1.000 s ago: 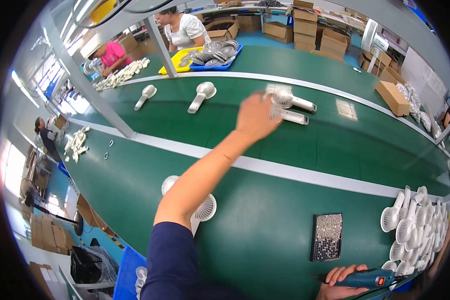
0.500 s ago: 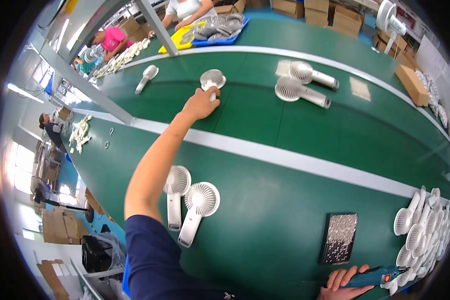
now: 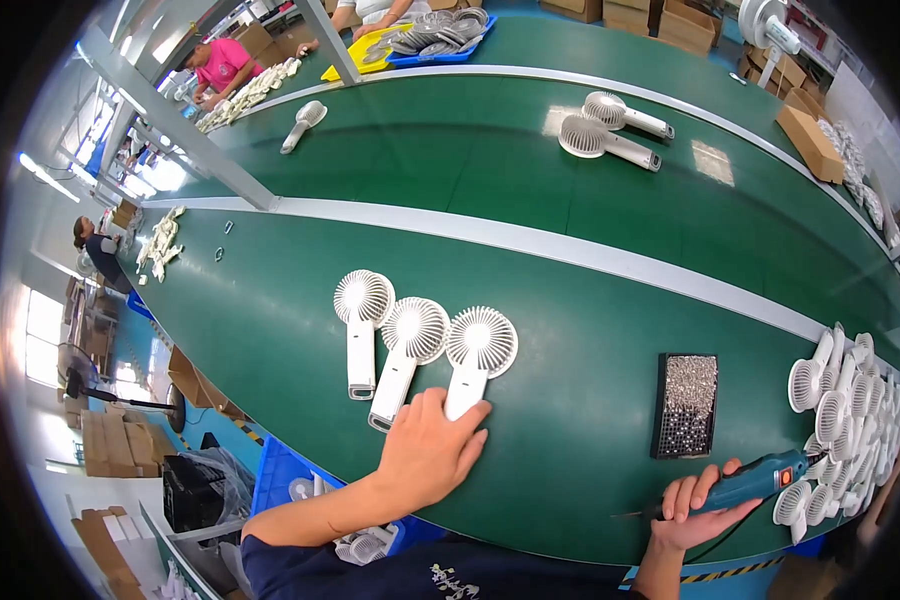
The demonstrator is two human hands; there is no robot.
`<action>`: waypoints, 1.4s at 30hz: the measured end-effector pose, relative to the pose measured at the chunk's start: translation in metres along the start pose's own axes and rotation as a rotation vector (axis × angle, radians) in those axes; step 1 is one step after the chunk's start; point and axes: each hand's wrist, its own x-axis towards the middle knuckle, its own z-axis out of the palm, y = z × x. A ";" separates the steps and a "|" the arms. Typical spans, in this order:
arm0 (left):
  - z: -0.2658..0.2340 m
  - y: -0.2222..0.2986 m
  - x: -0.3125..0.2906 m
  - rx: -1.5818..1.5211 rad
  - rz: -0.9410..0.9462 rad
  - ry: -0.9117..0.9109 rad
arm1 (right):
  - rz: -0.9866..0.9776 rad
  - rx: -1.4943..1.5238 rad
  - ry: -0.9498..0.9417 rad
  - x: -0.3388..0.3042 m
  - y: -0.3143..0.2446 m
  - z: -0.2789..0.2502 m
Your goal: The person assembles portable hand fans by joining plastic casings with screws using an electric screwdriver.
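Observation:
My left hand [image 3: 430, 448] is closed round the handle of a white handheld fan [image 3: 481, 343], which lies on the green bench with its round grille pointing away from me. Just left of it lie a second handheld fan [image 3: 413, 332] and a third handheld fan [image 3: 363, 297], side by side, handles toward me. My right hand [image 3: 698, 508] grips a teal electric screwdriver [image 3: 745, 484] with an orange switch; its thin bit points left. Beyond that hand, a black tray [image 3: 660, 420] holds many small screws.
A pile of white fans [image 3: 835, 420] covers the bench's right end. Past the pale rail [image 3: 530, 243], several grey-white fans [image 3: 583, 137] lie on the green belt. A blue bin [image 3: 280, 480] with fan parts stands below the near edge. Co-workers sit at the far left and back.
My left arm has drawn back from the belt, bringing a fan beside the two on the bench. My right hand still holds the screwdriver, now slightly higher in view.

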 end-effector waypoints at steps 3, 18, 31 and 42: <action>-0.012 0.002 -0.015 0.042 -0.070 -0.037 | 0.006 -0.012 0.007 -0.003 0.000 0.002; 0.012 0.013 0.003 0.132 0.099 -0.176 | 0.029 0.015 0.197 0.002 -0.008 0.012; 0.007 0.021 0.087 0.306 0.722 -0.240 | -0.378 -0.162 -0.187 0.049 -0.043 0.030; 0.053 0.114 0.067 0.083 0.402 -0.114 | -0.418 -0.362 -0.045 0.058 -0.022 0.000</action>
